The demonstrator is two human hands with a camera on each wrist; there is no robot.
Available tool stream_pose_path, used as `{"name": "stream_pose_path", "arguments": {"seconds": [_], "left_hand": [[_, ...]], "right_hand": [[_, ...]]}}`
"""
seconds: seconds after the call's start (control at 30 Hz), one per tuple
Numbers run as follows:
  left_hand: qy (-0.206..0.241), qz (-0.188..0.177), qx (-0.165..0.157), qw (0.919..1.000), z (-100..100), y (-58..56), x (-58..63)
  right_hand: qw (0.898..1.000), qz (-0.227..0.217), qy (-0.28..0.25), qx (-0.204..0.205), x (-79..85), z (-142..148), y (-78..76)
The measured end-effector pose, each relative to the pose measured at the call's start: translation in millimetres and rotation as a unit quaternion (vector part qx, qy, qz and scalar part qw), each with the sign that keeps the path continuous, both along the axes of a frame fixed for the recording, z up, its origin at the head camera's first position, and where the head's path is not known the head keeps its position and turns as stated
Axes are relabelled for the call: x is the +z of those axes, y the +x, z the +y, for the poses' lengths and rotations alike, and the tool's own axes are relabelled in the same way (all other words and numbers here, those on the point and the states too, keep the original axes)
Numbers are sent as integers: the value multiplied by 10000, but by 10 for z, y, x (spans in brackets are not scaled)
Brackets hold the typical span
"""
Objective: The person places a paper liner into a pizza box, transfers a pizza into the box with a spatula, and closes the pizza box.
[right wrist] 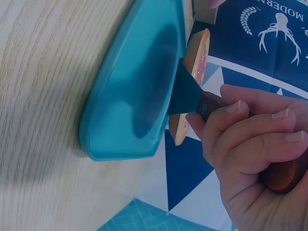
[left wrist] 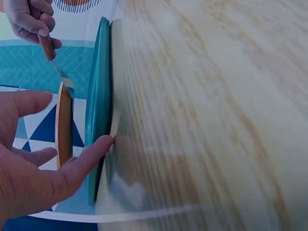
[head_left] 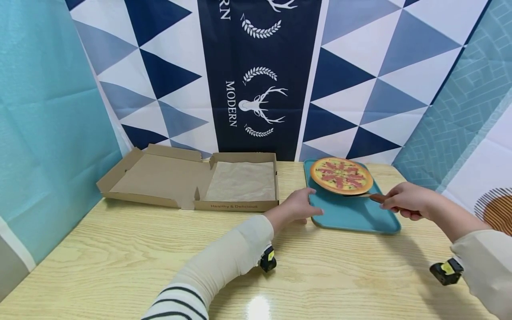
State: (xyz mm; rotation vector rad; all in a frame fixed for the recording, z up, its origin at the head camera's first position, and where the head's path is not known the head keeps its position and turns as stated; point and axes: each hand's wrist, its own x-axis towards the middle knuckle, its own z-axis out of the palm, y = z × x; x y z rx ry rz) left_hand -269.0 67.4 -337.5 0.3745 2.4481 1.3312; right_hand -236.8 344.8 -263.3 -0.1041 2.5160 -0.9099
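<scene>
My right hand (head_left: 414, 202) grips the wooden handle of a spatula (right wrist: 185, 94), its metal blade under a round pizza (head_left: 342, 175). Raised on the blade, the pizza hangs above the blue tray (head_left: 356, 218), and a shadow falls on the tray below it in the right wrist view. My left hand (head_left: 296, 206) is at the tray's left edge, fingers spread and nothing held. In the left wrist view, one fingertip (left wrist: 103, 142) overlaps the tray's rim and the pizza (left wrist: 62, 127) shows edge-on beyond the fingers.
Left of the tray lies an opened cardboard pizza box (head_left: 236, 206), its lid (head_left: 156, 178) folded out to the left and a sheet of paper (head_left: 242, 181) lining its base. All stands on a light wooden table (head_left: 180, 258), with a patterned cloth (head_left: 256, 133) behind.
</scene>
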Motion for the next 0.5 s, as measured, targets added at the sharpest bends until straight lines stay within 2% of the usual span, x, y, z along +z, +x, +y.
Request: {"name": "stream_pose_path", "arguments": {"seconds": [0.2, 0.37, 0.5], "left_hand": [[-10, 262, -475, 9985, -82, 21, 26], [-168, 851, -590, 9945, -148, 42, 20], [44, 1095, -668, 9917, -210, 58, 25]], "right_hand": [[9999, -105, -34, -21, 54, -15, 40], [10000, -66, 55, 12, 90, -29, 47], [9999, -45, 88, 47, 114, -41, 46]]}}
